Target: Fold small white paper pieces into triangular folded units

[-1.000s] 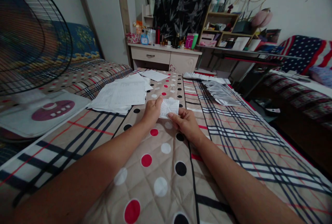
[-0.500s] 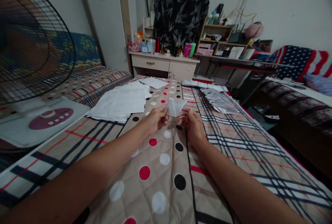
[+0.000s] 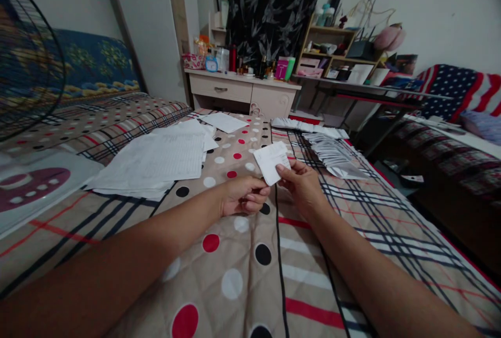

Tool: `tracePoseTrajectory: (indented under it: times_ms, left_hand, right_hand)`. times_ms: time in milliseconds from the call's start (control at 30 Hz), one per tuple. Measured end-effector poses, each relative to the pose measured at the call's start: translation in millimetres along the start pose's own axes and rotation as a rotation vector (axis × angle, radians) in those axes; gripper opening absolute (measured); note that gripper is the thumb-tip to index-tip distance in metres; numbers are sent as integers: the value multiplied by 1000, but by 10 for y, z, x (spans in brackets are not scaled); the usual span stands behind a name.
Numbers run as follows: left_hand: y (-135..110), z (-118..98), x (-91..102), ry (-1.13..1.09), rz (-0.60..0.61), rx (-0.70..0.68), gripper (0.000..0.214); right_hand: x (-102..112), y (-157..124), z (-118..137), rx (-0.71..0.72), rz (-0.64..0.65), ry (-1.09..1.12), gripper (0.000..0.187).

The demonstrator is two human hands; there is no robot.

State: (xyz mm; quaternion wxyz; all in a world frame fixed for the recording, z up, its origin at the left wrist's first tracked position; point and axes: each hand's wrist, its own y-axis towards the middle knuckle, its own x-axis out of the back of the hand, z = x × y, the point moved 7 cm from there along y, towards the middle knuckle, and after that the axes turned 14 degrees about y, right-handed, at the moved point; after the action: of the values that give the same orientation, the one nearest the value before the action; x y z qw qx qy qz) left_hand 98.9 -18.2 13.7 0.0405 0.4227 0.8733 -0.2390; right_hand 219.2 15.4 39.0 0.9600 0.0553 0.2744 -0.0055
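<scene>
A small white piece of folded paper (image 3: 271, 161) is held up above the dotted bedspread, between my two hands. My right hand (image 3: 301, 184) pinches its right side, thumb on the face toward me. At the lower left corner, my left hand (image 3: 247, 194) grips the paper between thumb and finger, the other fingers curled in. Left of my hands lies a pile of lined white sheets (image 3: 156, 153). To the right, a spread row of folded paper pieces (image 3: 334, 155) rests on the checked part of the bedspread.
A fan (image 3: 27, 67) with its white base (image 3: 43, 186) stands at the left edge. Another white sheet (image 3: 225, 122) lies beyond the pile, and a long strip of stacked papers (image 3: 307, 128) lies at the far right. A white dresser (image 3: 223, 90) stands behind the bed.
The paper has turned from a translucent-looking triangle shape to a squarish face toward me. Both hands have shifted on it, the right now pinching its side. The view has shifted, the fan moving leftward.
</scene>
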Motion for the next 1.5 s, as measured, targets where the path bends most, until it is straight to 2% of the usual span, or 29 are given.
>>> tracePoseTrajectory:
  times_ms: [67, 167, 200, 233, 300, 400, 500, 600, 667, 733, 867, 1000, 1100, 1267, 1500]
  left_hand:
    - [-58, -43, 227, 215, -213, 27, 25]
    - [-260, -238, 687, 360, -719, -80, 18]
    - [-313, -296, 778, 355, -814, -157, 21]
    - [-332, -337, 829, 355, -846, -231, 26]
    - [-286, -370, 843, 386, -784, -344, 33]
    - [-157, -335, 797, 470, -670, -419, 31]
    - [-68, -287, 800, 522, -669, -438, 29]
    - [-21, -275, 812, 622, -683, -418, 26]
    - [-16, -293, 803, 711, -694, -424, 24]
    - [-30, -320, 787, 787, -722, -446, 23]
    - [-64, -351, 755, 904, -811, -461, 19]
    - [-102, -386, 701, 1043, -875, -510, 12]
    - [-142, -423, 624, 1206, -858, -614, 8]
    - [-233, -452, 494, 1406, -761, -818, 24]
    - [-264, -443, 412, 1589, -766, -834, 23]
  right_hand:
    - [60, 7, -35, -41, -28, -26, 30]
    - [90, 19, -93, -102, -31, -112, 33]
    - [82, 18, -117, -123, -27, -145, 34]
    - [68, 15, -141, -139, -22, -174, 35]
    - [22, 4, -183, -150, -1, -224, 35]
    - [-30, -3, -236, -127, 29, -287, 33]
    - [-26, 23, -274, -81, 66, -417, 26]
    - [-19, 68, -213, 102, 118, -728, 18]
    - [-34, 79, -154, 249, 147, -914, 22]
    - [-61, 76, -117, 346, 178, -1006, 28]
    - [-144, 44, -70, 444, 211, -1097, 24]
    - [-197, 13, -46, 465, 207, -1144, 12]
    - [-196, 9, -69, 438, 249, -1095, 15]
    - [-204, -22, -77, 464, 329, -1041, 29]
    - [-296, -119, -41, 503, 397, -1164, 30]
